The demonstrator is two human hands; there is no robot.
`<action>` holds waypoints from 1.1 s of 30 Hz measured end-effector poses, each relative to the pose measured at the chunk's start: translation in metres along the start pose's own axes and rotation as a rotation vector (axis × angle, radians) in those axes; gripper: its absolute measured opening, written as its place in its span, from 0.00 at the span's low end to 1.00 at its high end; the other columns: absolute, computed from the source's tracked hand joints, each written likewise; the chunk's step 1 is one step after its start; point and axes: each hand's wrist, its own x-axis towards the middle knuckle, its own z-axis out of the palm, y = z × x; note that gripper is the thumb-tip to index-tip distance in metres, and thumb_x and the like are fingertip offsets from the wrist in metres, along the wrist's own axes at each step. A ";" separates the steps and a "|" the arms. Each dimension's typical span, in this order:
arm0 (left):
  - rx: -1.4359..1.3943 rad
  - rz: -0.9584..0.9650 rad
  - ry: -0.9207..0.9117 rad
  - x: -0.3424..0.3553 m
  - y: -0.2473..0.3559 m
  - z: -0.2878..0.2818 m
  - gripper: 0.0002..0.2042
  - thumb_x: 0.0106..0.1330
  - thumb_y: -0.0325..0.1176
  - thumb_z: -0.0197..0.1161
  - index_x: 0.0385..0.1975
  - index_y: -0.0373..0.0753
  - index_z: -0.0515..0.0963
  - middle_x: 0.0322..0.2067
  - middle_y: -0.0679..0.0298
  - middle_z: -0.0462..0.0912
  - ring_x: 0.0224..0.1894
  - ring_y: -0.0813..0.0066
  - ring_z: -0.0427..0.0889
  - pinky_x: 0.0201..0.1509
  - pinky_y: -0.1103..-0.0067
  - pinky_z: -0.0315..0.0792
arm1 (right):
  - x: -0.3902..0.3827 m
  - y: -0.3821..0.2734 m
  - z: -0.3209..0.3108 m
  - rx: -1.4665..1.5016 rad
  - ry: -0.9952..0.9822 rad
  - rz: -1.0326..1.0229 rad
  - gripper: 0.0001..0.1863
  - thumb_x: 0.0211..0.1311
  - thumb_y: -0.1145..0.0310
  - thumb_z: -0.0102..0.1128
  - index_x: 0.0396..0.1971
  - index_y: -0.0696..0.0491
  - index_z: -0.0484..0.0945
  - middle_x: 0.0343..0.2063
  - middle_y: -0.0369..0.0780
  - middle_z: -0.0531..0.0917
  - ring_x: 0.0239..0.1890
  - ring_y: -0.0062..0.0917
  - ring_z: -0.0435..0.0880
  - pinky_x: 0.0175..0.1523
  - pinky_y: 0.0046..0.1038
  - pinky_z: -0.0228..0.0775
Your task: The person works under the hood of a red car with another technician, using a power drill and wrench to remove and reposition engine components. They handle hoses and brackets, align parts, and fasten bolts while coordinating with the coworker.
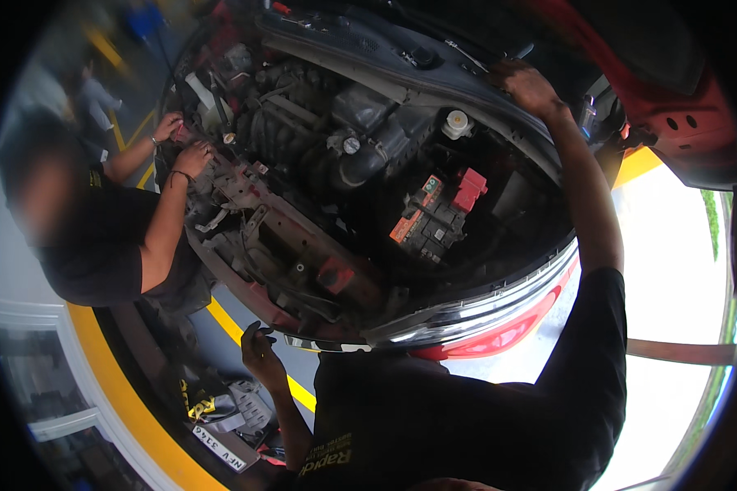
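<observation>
Closest to the lens is the wearer's black shirt point(467, 417), leaning against the front of a car with its engine bay point(512, 266) wide open. Plenty in that bay: a battery point(426, 233) with an orange label and red terminal cover point(470, 190), a pale-capped reservoir point(457, 124) near the rear edge, plus a black plastic housing point(364, 106). Can't see any fluid level.

Right arm's stretched way over the bay, right hand point(529, 88) at the dark cowl panel point(438, 78). Fingers look bent, but honestly can't tell if they're gripping anything. Slim silver rod point(467, 56) lies on the cowl just beside that hand, long axis slanting from upper left down toward the fingers.

Left hand point(264, 360) is raised by the front edge, fingers bent up near something dark point(257, 334); can't tell if it's held.

Off to the left, a co-worker point(131, 221) has both hands at the front panel point(246, 192).
</observation>
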 end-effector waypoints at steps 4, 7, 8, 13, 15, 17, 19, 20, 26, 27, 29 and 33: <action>-0.024 -0.004 -0.029 0.010 0.005 0.016 0.11 0.85 0.27 0.57 0.57 0.31 0.84 0.41 0.59 0.90 0.39 0.74 0.86 0.45 0.76 0.82 | -0.008 0.009 0.018 0.007 -0.052 0.046 0.28 0.76 0.66 0.49 0.72 0.48 0.81 0.73 0.45 0.80 0.79 0.42 0.72 0.85 0.41 0.63; -0.064 -0.005 -0.024 0.015 0.012 0.023 0.10 0.84 0.23 0.59 0.56 0.33 0.84 0.43 0.58 0.92 0.43 0.73 0.90 0.47 0.76 0.81 | -0.012 0.012 0.026 -0.015 -0.102 0.105 0.31 0.76 0.67 0.46 0.77 0.45 0.77 0.78 0.44 0.75 0.85 0.43 0.64 0.88 0.43 0.55; -0.055 -0.023 -0.035 0.016 0.015 0.024 0.09 0.84 0.24 0.59 0.56 0.33 0.84 0.43 0.58 0.92 0.45 0.73 0.91 0.50 0.76 0.80 | -0.012 0.011 0.025 0.028 -0.094 0.100 0.31 0.77 0.67 0.45 0.76 0.45 0.78 0.80 0.45 0.73 0.85 0.44 0.64 0.89 0.44 0.53; -0.039 -0.038 -0.039 0.023 0.023 0.027 0.09 0.84 0.25 0.59 0.57 0.35 0.84 0.42 0.59 0.93 0.44 0.74 0.91 0.51 0.77 0.81 | -0.015 -0.030 0.002 -0.010 0.064 0.254 0.28 0.70 0.75 0.55 0.69 0.50 0.84 0.76 0.45 0.76 0.79 0.46 0.71 0.81 0.45 0.64; -0.072 -0.031 -0.043 0.028 0.028 0.029 0.09 0.84 0.25 0.60 0.57 0.35 0.84 0.42 0.59 0.93 0.44 0.75 0.91 0.51 0.76 0.82 | -0.011 -0.079 -0.012 -0.031 0.228 0.355 0.26 0.67 0.82 0.61 0.64 0.51 0.86 0.68 0.46 0.82 0.69 0.46 0.80 0.71 0.45 0.74; -0.062 0.002 -0.064 0.038 0.037 0.034 0.09 0.84 0.26 0.60 0.56 0.35 0.84 0.42 0.58 0.93 0.43 0.74 0.92 0.50 0.76 0.83 | -0.008 -0.149 -0.024 0.376 0.467 0.378 0.19 0.73 0.78 0.61 0.60 0.53 0.87 0.61 0.48 0.86 0.62 0.48 0.85 0.66 0.43 0.78; -0.019 0.042 -0.136 0.051 0.048 0.041 0.09 0.83 0.27 0.62 0.55 0.35 0.85 0.44 0.56 0.92 0.44 0.71 0.92 0.50 0.76 0.83 | -0.006 -0.231 -0.034 0.685 0.437 0.327 0.13 0.78 0.74 0.63 0.56 0.55 0.88 0.52 0.50 0.90 0.55 0.50 0.89 0.60 0.45 0.81; 0.052 0.067 -0.204 0.058 0.054 0.045 0.09 0.82 0.28 0.63 0.55 0.35 0.85 0.44 0.55 0.91 0.44 0.69 0.92 0.51 0.75 0.83 | -0.008 -0.273 -0.037 0.930 0.362 0.238 0.13 0.78 0.71 0.65 0.57 0.55 0.88 0.52 0.51 0.90 0.56 0.51 0.90 0.61 0.46 0.81; 0.344 0.479 -0.382 0.093 0.070 0.079 0.09 0.76 0.31 0.67 0.49 0.34 0.86 0.46 0.50 0.90 0.50 0.51 0.90 0.59 0.61 0.82 | -0.002 -0.443 -0.042 1.420 -0.492 0.015 0.35 0.64 0.43 0.81 0.61 0.54 0.86 0.60 0.55 0.85 0.65 0.50 0.86 0.73 0.46 0.75; 0.410 0.564 -0.388 0.098 0.067 0.083 0.09 0.75 0.32 0.68 0.47 0.34 0.86 0.46 0.49 0.90 0.51 0.48 0.90 0.60 0.59 0.81 | -0.002 -0.456 -0.042 1.305 -0.454 -0.003 0.34 0.63 0.44 0.82 0.60 0.53 0.86 0.61 0.54 0.84 0.65 0.50 0.85 0.73 0.46 0.75; 0.645 0.629 -0.526 0.112 0.057 0.096 0.13 0.72 0.37 0.71 0.46 0.33 0.86 0.48 0.47 0.91 0.55 0.45 0.89 0.63 0.58 0.81 | 0.001 -0.472 -0.038 1.076 -0.435 -0.032 0.34 0.61 0.46 0.83 0.59 0.53 0.85 0.62 0.53 0.82 0.65 0.50 0.83 0.74 0.46 0.75; 0.960 0.414 -0.901 0.139 0.033 0.128 0.16 0.66 0.41 0.74 0.43 0.33 0.86 0.46 0.44 0.91 0.56 0.44 0.90 0.63 0.56 0.83 | 0.006 -0.486 -0.029 1.201 -0.402 0.072 0.41 0.58 0.49 0.85 0.66 0.54 0.77 0.63 0.53 0.81 0.67 0.51 0.82 0.72 0.48 0.76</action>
